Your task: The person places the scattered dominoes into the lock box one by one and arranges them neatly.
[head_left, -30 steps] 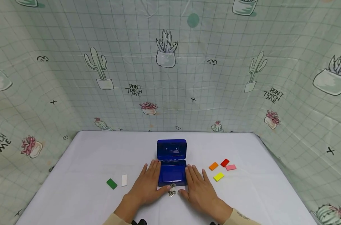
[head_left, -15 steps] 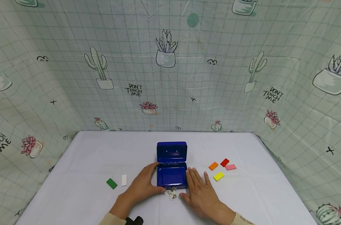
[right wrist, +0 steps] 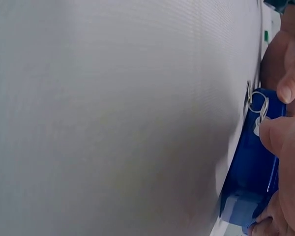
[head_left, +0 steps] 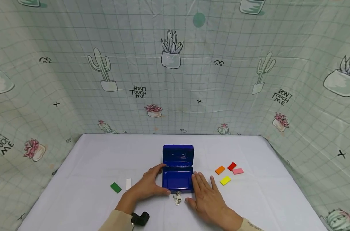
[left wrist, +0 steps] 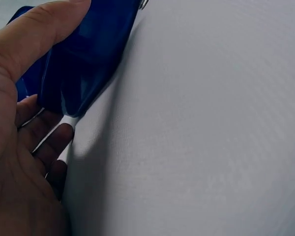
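As the open blue box [head_left: 178, 179] lies between the two hands, its long axis seemingly running from one to the other, neither is nearer: the left hand [head_left: 148, 184] grips its left end, while the right hand [head_left: 208, 199], straight-fingered and grasping nothing, touches its right side.

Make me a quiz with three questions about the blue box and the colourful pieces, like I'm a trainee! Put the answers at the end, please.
1. True or false: the hinged lid of the shiny blue metal-looking rectangular box is closed.
2. How many small flat rectangular pieces lie to the right of the box?
3. At which side of the box are the silver metal keys?
A. Far side
B. Near side
C. Left side

Key:
1. False; it stands open.
2. Four: orange, red, pink and yellow.
3. B.
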Demonstrator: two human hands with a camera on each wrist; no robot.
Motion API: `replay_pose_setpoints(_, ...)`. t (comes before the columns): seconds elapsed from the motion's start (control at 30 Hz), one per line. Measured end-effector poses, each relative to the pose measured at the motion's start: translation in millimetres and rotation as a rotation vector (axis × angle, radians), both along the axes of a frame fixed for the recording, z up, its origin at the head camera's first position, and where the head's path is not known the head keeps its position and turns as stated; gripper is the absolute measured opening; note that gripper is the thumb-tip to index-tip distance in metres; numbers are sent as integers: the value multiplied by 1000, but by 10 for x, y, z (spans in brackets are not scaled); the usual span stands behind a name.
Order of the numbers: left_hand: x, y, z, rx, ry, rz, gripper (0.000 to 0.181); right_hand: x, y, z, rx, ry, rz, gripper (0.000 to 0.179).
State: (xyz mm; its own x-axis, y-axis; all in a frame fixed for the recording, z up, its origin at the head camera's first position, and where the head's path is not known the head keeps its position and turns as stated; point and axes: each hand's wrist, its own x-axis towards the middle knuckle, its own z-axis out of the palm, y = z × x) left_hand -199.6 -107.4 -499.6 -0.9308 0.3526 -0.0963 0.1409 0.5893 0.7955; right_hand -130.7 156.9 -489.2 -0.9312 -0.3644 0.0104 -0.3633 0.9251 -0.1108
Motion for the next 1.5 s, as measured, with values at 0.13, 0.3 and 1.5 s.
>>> replay_pose_setpoints(0.13,-13,-12,-17,-10,6,-13,110,-3,11,7,-12,-1,4,87)
replay_pose_setpoints(0.3,2,-8,-40,4,-1,1,110,-49,62,5,-72,15,-3,82)
replay_pose_setpoints(1.5,20,8,-67,70,-3,-13,110,-732,1038,-85,-21,258,-268,34)
